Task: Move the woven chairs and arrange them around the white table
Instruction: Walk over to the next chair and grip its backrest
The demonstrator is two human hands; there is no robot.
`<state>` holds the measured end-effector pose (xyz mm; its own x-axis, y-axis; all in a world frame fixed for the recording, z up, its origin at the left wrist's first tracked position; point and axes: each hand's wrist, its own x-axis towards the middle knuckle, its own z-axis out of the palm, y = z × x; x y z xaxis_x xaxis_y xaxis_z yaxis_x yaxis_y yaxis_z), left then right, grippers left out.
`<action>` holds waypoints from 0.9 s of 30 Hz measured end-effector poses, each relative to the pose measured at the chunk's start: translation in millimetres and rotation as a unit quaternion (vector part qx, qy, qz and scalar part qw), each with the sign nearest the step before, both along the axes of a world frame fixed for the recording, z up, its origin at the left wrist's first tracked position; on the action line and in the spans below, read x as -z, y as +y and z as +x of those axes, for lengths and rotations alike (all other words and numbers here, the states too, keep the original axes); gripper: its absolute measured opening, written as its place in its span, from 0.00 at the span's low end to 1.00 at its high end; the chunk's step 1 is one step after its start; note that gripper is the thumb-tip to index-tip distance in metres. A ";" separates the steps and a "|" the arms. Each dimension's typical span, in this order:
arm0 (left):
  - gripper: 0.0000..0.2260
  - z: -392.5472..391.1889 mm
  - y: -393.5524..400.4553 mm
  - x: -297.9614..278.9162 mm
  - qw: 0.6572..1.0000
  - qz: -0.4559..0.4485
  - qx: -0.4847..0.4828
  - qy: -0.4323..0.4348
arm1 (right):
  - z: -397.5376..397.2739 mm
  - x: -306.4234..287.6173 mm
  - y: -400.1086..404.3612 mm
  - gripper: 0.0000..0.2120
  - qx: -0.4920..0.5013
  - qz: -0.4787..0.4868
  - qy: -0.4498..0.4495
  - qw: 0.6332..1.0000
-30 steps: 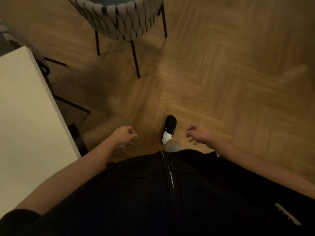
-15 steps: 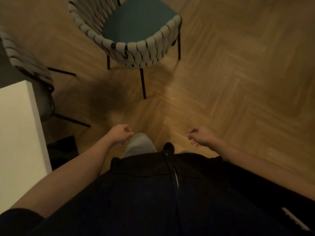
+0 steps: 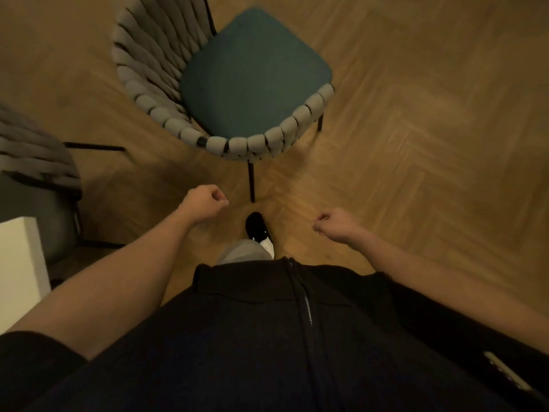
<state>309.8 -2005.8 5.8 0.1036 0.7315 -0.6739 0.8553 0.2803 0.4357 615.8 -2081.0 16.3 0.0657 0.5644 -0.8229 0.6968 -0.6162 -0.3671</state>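
Right, woven chair (image 3: 237, 84) with the teal seat stands on the herringbone wood floor (image 3: 430, 129), directly ahead of the person, its grey woven back rim curving toward them. All places below are relative to that chair. Its near black leg (image 3: 252, 181) lands just beyond the black shoe (image 3: 258, 228). A 2nd woven chair (image 3: 35, 156) sits well to the left of it, only partly in frame, tucked against the white desk (image 3: 20, 263), whose corner shows below-left of it. Both hands are on the near side of the chair, apart from it, touching nothing. Left hand (image 3: 205, 200) is just short of the near leg, fingers curled into a loose fist, empty. Right hand (image 3: 334, 226) is further out to the right, also curled in, holding nothing. Both forearms are bare, raised in front of a dark zipped top (image 3: 267, 337). Light is dim and warm; edges of the frame are blurred.
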 end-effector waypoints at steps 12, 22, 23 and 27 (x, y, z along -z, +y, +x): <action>0.28 -25.7 138.8 10.0 0.961 0.160 0.162 0.159 | -77.3 -0.3 178.9 0.15 -0.213 0.172 -0.030 0.961; 0.18 -29.2 183.3 35.1 0.913 0.121 0.306 0.243 | -112.7 41.1 234.1 0.18 -0.482 0.169 -0.117 0.852; 0.18 -26.9 186.7 31.7 0.908 0.118 0.312 0.252 | -112.6 42.0 236.0 0.17 -0.484 0.171 -0.121 0.849; 0.15 -19.2 185.9 23.7 0.901 0.104 0.323 0.270 | -105.2 39.1 234.6 0.17 -0.487 0.167 -0.119 0.849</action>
